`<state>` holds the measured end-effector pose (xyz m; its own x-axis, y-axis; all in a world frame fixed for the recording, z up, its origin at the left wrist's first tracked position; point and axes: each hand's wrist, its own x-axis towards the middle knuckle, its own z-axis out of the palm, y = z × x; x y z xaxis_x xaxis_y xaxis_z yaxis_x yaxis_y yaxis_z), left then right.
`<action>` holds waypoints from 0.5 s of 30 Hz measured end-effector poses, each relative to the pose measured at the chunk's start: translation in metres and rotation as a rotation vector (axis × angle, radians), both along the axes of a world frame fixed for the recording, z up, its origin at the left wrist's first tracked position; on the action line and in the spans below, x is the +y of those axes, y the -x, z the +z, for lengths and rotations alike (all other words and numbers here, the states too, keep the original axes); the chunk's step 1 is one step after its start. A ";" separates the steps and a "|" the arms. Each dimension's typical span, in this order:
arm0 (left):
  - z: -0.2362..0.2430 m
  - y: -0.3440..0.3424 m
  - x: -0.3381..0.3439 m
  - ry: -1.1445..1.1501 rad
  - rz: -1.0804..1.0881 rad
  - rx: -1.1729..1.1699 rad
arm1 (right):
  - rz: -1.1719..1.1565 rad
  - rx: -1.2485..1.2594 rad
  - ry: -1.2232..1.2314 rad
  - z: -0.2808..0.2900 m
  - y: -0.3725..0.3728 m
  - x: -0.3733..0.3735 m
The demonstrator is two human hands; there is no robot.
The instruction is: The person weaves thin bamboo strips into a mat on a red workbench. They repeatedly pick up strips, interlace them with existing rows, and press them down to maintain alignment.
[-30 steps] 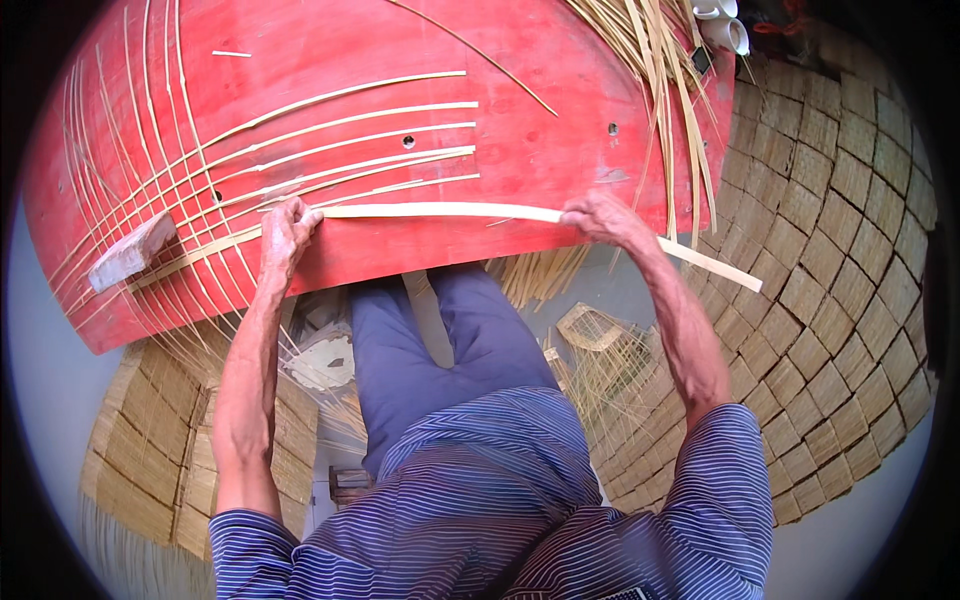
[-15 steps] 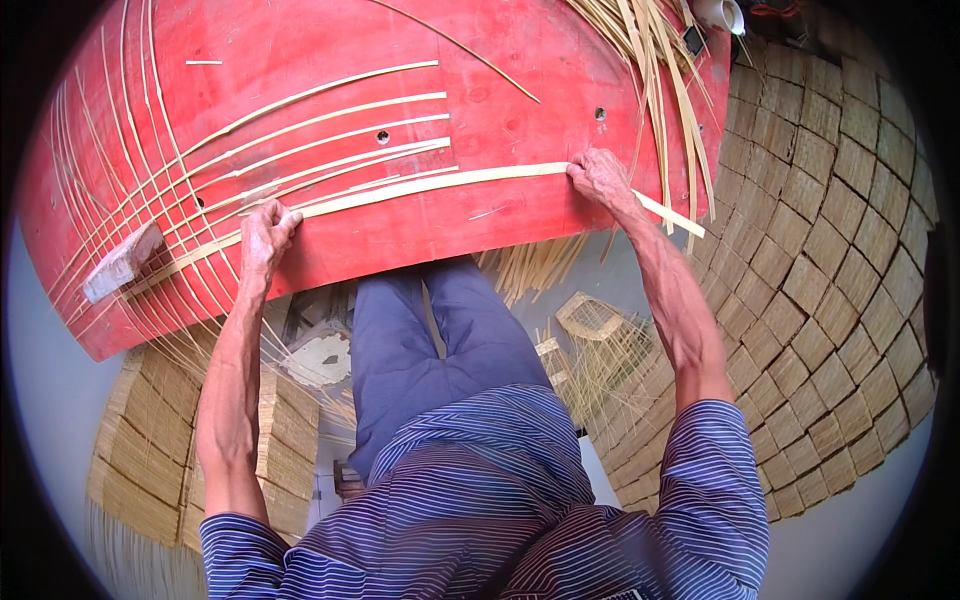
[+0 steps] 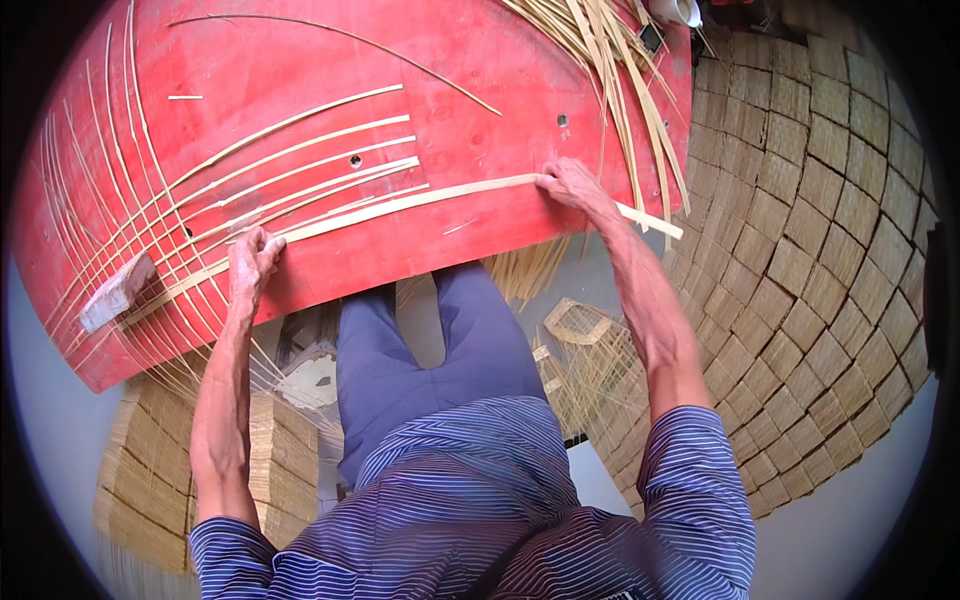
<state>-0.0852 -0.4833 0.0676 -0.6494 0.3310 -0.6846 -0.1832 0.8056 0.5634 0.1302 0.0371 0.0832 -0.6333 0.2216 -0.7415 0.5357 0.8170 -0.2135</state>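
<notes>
A long, pale bamboo-like strip spans the near part of a red board, its left end running into an open lattice of thin strips. My left hand is closed on this strip, just right of the lattice. Farther right, my right hand pinches the same strip, and a tail of it sticks out beyond my wrist past the board's near edge. Between both hands the strip bows slightly. A worn, whitish block rests on the lattice's near left part. Several parallel strips lie just beyond the held one.
A bundle of loose strips lies at the board's far right, near a white cup. Stacked woven squares fill the right side. More woven bundles stand low left, and a partly woven piece lies below the board.
The board and everything on it sit farther left and slightly lower in view. Both hands keep their grip on the strip, at much the same places. My knees are farther apart.
</notes>
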 end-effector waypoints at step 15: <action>-0.008 0.000 -0.001 0.089 -0.028 -0.002 | -0.073 -0.169 0.030 0.021 -0.057 0.159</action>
<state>-0.0856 -0.4840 0.0595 -0.6394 0.2869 -0.7134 -0.1605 0.8576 0.4887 0.1873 0.1964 0.1045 -0.4820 0.2387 -0.8430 0.6239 0.7691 -0.1390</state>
